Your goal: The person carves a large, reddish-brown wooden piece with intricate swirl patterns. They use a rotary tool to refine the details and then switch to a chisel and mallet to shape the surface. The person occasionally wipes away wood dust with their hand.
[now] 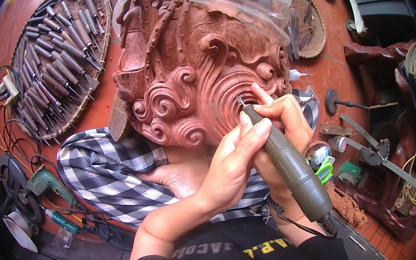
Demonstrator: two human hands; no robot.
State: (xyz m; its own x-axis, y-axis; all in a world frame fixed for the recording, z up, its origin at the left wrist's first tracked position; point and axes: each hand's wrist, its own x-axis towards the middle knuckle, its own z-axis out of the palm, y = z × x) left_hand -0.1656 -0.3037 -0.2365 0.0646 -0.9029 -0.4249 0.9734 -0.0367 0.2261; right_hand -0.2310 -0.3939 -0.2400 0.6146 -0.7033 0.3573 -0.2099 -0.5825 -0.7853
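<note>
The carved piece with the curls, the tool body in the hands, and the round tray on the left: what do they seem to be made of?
Carved piece: reddish-brown wood by the look, matte and unvarnished, with cut grooves and spirals. Tool body: olive-green, smooth with a dull sheen, probably plastic or painted metal; both the left hand and right hand hold it. Round tray: likely woven bamboo or rattan, judging by its tan plaited rim.

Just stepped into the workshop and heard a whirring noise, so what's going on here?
A person is working on a large reddish-brown wooden carving full of swirls, which rests on a black-and-white checked cloth over their lap. Both hands grip an olive-green rotary carving handpiece: the right hand holds it near the tip and the left hand steadies it. Its small bit touches a groove between the curls. A round woven tray of chisels lies on the floor to the left.
</note>
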